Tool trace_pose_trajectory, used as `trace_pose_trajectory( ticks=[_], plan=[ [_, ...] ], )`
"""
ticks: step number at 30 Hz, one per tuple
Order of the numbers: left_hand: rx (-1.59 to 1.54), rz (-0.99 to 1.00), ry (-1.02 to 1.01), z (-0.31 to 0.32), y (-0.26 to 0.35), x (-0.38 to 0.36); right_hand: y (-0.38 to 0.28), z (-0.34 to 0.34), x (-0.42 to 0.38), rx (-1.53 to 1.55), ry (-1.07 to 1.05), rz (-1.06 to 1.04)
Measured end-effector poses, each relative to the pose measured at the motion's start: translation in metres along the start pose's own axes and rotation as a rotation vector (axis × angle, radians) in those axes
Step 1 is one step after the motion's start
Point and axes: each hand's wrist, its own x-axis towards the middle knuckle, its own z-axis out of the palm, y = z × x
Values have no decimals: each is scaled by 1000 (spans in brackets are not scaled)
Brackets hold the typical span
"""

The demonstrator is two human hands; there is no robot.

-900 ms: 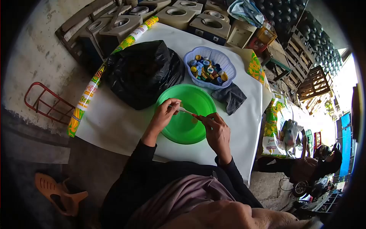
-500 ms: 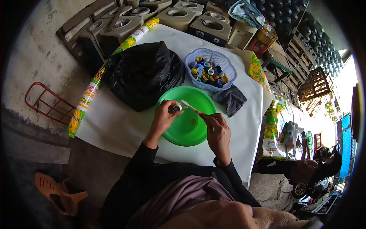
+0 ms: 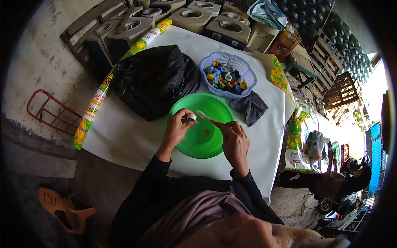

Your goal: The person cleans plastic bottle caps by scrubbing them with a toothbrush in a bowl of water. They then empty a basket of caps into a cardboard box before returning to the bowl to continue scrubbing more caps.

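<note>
Over the green basin (image 3: 194,144), my left hand (image 3: 179,126) pinches a white bottle cap (image 3: 191,118). My right hand (image 3: 234,138) is closed round the red handle of a brush (image 3: 204,116); its white head is close to the cap. A yellowish round piece (image 3: 206,132) shows inside the basin. Just behind, a lavender basket (image 3: 247,70) holds many coloured caps (image 3: 223,77). A dark grey cloth (image 3: 250,108) lies beside the basin and basket, on the right.
A black plastic bag (image 3: 157,78) stands on the white-covered table (image 3: 124,142), left of the basin. A rolled printed sheet (image 3: 97,99) runs along the left edge. Beige casings (image 3: 192,18) stand behind. An orange plastic chair (image 3: 66,208) is lower left; another person (image 3: 331,184) is far right.
My right hand has shifted slightly left and the brush head has moved a little. The cap in my left hand has tilted. The yellowish piece has drifted slightly left.
</note>
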Motion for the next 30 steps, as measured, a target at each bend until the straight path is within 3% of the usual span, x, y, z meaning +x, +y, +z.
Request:
trace_pose_trajectory(
  ticks=[3,9,13,16,19,23,27,30],
  plan=[
    [-64,-60,-4,1,2,-1,-8,-9,0,163,80,-19],
    [-44,-64,-17,-2,3,-1,9,-6,3,33,47,29],
    [-167,-77,8,-2,9,-2,15,1,7,-90,-77,-149],
    [-219,-92,-19,-2,8,-1,15,0,8,-74,-90,-98],
    [-263,-123,-36,-3,-2,0,8,-8,12,66,39,13],
    [-416,-169,-46,-2,-3,1,9,-6,6,109,45,-104],
    [-407,-181,-35,-2,-1,1,15,-8,10,42,95,-29],
    [-348,-157,-45,-1,1,-1,10,-12,14,148,83,-107]
  ],
)
